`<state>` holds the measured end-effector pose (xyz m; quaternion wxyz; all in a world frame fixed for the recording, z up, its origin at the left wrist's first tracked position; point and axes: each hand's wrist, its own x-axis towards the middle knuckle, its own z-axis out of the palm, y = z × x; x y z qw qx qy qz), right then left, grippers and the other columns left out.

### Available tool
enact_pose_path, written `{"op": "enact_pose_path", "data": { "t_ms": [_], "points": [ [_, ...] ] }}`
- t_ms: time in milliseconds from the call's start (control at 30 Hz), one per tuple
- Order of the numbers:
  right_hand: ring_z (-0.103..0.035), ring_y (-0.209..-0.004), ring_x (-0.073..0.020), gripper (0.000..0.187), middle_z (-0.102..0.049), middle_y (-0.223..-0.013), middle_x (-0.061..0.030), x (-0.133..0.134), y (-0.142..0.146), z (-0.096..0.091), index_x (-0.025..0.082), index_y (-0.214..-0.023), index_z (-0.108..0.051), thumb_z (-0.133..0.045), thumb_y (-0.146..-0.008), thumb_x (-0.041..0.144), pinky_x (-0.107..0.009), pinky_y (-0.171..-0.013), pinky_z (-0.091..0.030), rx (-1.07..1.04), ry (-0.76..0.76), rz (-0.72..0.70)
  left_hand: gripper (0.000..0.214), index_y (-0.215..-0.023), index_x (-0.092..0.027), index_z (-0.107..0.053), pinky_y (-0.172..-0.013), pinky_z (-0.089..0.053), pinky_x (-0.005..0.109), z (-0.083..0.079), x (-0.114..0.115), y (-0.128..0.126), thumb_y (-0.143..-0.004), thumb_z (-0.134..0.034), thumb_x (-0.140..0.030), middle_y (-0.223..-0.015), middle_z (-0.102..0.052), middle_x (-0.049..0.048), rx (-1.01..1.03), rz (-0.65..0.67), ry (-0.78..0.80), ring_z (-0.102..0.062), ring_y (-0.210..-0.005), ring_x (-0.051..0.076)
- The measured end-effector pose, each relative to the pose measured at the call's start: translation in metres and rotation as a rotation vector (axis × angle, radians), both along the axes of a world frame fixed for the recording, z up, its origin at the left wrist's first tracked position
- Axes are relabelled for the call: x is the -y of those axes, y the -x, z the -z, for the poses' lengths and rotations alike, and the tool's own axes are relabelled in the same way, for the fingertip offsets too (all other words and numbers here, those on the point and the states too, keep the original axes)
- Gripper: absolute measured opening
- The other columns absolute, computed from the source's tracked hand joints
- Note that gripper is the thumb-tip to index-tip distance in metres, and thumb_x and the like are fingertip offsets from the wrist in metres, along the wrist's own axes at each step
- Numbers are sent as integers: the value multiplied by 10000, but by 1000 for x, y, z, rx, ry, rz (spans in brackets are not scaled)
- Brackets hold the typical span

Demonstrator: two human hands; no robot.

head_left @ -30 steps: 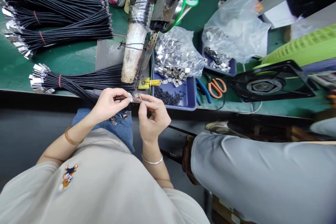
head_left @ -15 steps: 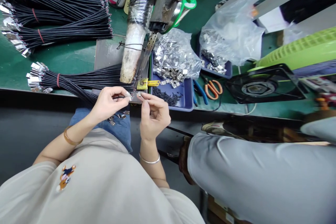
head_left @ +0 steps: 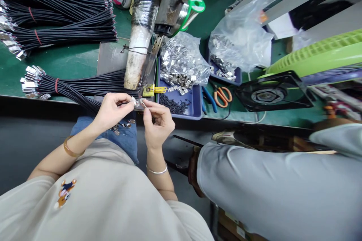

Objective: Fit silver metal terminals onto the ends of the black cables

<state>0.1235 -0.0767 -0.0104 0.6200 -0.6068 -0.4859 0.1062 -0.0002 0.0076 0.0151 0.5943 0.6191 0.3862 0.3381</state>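
Note:
My left hand point(head_left: 114, 110) is closed in a pinch at the table's front edge, on the end of a black cable that is mostly hidden by the fingers. Something whitish shows at its fingertips. Just to the right, my right hand point(head_left: 158, 123) pinches a small silvery metal piece point(head_left: 142, 102), too small to make out fully. The two sets of fingertips nearly meet. Behind them lies a bundle of black cables point(head_left: 90, 86) with metal plugs and a red band. Several loose metal pieces point(head_left: 116, 129) rest on my lap.
A blue tray point(head_left: 195, 101) holds bagged metal shells and small black parts. A yellow-handled tool point(head_left: 154, 90), orange-handled pliers point(head_left: 223, 96), a solder spool point(head_left: 196, 4), a fume duct point(head_left: 137, 56) and a black fan point(head_left: 273, 92) stand around. A co-worker's grey-clothed leg point(head_left: 254, 184) is at right.
The whole scene has shifted slightly left in view. Both hands keep their pinches, and the metal piece in my right hand stays close to my left fingertips.

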Motion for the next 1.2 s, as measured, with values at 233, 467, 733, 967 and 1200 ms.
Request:
{"op": "enact_pose_path", "data": {
  "t_ms": [233, 467, 733, 967, 1200],
  "points": [
    [-779, -908, -197, 106, -800, -986, -34, -5, -8, 2, 260, -855, -636, -619, -919, 177, -375, -844, -638, 287, -41, -9, 197, -692, -129, -701, -568, -453, 205, 0, 0, -6, -739, -649, -313, -661, -673, 28, -13, -65, -20, -562, -609, 119],
    [-781, -906, -196, 121, -805, -1011, -27, -9, -12, 3, 280, -875, -628, -621, -918, 167, -372, -839, -645, 373, -53, -27, 211, -719, -132, -722, -578, -476, 205, 1, 2, -11, -734, -649, -329, -700, -704, 36, -12, -151, -3, -579, -626, 123],
    [-781, -876, -188, 128, -806, -985, -23, -13, -13, -1, 278, -876, -634, -631, -913, 155, -355, -790, -647, 381, -88, -38, 214, -706, -121, -712, -596, -494, 207, 1, 4, -12, -774, -653, -315, -720, -724, 43, 25, -175, -9, -593, -636, 121],
    [-777, -859, -182, 161, -805, -993, -18, -13, -12, -3, 283, -878, -639, -648, -884, 123, -337, -780, -640, 420, -112, -25, 204, -699, -131, -719, -593, -486, 204, -2, 5, -13, -762, -654, -314, -715, -714, 35, 18, -183, -3, -585, -638, 117],
    [-784, -832, -166, 173, -810, -968, -25, -11, -13, -3, 257, -888, -614, -645, -878, 87, -288, -734, -639, 527, -152, -16, 194, -713, -130, -722, -558, -437, 203, 0, 6, -11, -741, -643, -305, -664, -667, 21, 4, -169, 7, -531, -596, 106]
  ]
}}
